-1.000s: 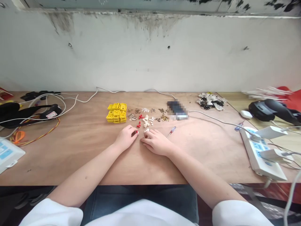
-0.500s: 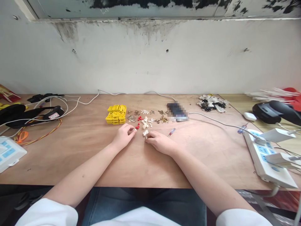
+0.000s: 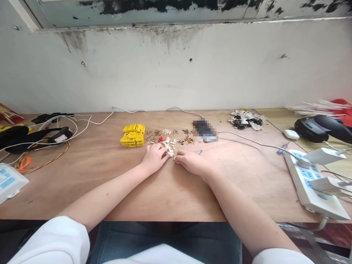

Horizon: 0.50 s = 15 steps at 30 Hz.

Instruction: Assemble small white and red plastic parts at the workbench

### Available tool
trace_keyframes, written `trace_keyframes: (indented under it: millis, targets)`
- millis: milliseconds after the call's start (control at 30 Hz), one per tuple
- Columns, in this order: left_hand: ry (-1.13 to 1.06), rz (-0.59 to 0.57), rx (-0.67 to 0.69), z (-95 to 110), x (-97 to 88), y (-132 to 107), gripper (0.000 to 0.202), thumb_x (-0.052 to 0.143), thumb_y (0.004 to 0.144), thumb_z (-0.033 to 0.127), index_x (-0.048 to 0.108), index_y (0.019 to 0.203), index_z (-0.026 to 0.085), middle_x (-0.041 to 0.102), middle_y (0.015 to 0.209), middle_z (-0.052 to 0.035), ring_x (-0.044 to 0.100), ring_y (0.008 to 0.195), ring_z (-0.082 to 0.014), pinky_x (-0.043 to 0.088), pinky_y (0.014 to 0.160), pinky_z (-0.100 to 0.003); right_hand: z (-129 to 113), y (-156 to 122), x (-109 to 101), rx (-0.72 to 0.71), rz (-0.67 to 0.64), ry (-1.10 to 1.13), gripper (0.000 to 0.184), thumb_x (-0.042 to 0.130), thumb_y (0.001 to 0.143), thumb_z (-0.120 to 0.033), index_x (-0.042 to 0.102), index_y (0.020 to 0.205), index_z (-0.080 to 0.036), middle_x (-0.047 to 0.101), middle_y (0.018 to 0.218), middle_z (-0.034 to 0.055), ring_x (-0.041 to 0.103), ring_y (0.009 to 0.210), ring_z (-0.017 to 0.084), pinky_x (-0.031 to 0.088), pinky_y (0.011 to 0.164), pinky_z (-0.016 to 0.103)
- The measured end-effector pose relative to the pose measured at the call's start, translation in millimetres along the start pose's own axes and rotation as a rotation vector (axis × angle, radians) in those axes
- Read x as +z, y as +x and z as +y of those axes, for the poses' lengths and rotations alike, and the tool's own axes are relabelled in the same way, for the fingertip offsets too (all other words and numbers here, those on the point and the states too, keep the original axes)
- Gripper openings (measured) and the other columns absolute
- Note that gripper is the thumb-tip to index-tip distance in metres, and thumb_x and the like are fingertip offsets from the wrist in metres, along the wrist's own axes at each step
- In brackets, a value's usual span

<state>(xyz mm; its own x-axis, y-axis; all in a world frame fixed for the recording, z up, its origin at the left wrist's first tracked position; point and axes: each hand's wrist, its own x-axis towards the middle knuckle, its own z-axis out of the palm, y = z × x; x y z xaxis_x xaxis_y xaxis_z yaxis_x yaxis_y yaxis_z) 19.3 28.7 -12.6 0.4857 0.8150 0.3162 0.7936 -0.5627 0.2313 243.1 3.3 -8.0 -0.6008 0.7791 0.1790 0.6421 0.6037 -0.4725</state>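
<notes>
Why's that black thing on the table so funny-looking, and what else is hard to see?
Head view: square blocks hide the black thing's details; also head view: white bits near the left hand are too small to make out.

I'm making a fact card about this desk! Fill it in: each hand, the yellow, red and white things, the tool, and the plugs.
Left hand: beside the small white parts; too small to tell if it holds one
Right hand: fingers bent together near those parts; grip contents unclear
Yellow: yellow plastic pieces, stacked, beyond the left hand
Red: tiny red pieces, close to the white ones
Tool: screwdriver, partly hidden by the right hand
Plugs: in the white power strip, far right
</notes>
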Motion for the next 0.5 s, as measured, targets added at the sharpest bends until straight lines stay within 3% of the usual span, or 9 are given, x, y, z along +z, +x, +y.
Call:
trace_keyframes:
  millis: [167,333,500]
  targets:
    - [0.041,0.036,-0.013,3.5,-9.0,-4.5,0.027,0.061,0.09,0.039,0.064,0.11,0.021,0.061,0.105,-0.0092,0.054,0.105,-0.0275,0.034,0.09,-0.042,14.3,-1.0,-3.0,0.03,-0.013,-0.057,0.022,0.046,0.097,-0.022,0.067,0.092,-0.021,0.061,0.093,0.0058,0.055,0.075,0.015,0.038,0.069,0.025]
    - [-0.005,-0.027,0.071,-12.2,-39.1,-44.2,0.022,0.05,0.094,0.032,0.063,0.109,0.021,0.062,0.105,-0.0085,0.058,0.1,-0.0238,0.036,0.09,-0.04,27.0,3.3,-3.5,0.125,0.039,-0.086,0.021,0.047,0.097,-0.021,0.068,0.096,-0.022,0.062,0.097,0.0065,0.057,0.082,0.017,0.04,0.073,0.026]
    - [-0.057,0.004,-0.044,-38.0,-50.4,-78.7,0.02,0.047,0.095,0.028,0.065,0.101,0.021,0.064,0.099,-0.0063,0.061,0.096,-0.0215,0.039,0.088,-0.038,26.8,25.8,4.1,0.2,0.128,-0.129,0.022,0.046,0.098,-0.022,0.067,0.106,-0.022,0.063,0.103,0.0084,0.059,0.09,0.019,0.041,0.079,0.027]
